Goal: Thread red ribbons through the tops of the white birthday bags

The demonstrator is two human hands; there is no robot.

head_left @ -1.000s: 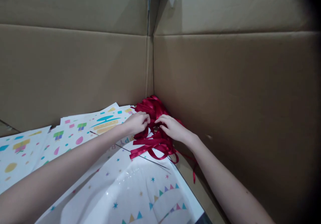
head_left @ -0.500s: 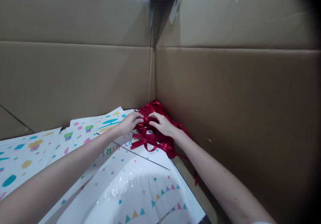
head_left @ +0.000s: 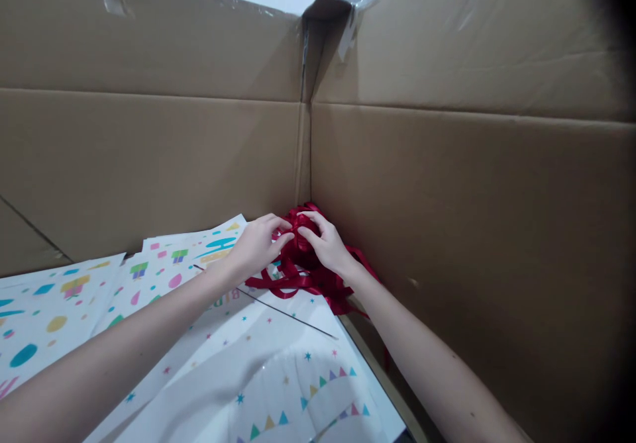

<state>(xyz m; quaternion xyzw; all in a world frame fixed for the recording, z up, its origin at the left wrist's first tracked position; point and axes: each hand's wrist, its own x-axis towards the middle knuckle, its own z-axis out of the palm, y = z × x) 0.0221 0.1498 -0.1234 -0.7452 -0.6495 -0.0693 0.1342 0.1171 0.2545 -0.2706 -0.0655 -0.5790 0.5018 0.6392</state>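
The left hand (head_left: 256, 244) and the right hand (head_left: 325, 244) are both clenched on a bunched wad of red satin ribbon (head_left: 301, 247). It sits between them, with the fingers curled over its top and sides. Loose ribbon loops (head_left: 298, 285) spill out below the hands onto the paper, and one tail drops past the paper's edge. The wad lies in the corner of a cardboard box (head_left: 447, 231), close to both walls. Sheets of birthday wrapping paper (head_left: 64, 317) lie to the left, under the left forearm, and a thin dark wire (head_left: 278, 308) crosses a glossy printed sheet (head_left: 238, 390) – just below the ribbon.
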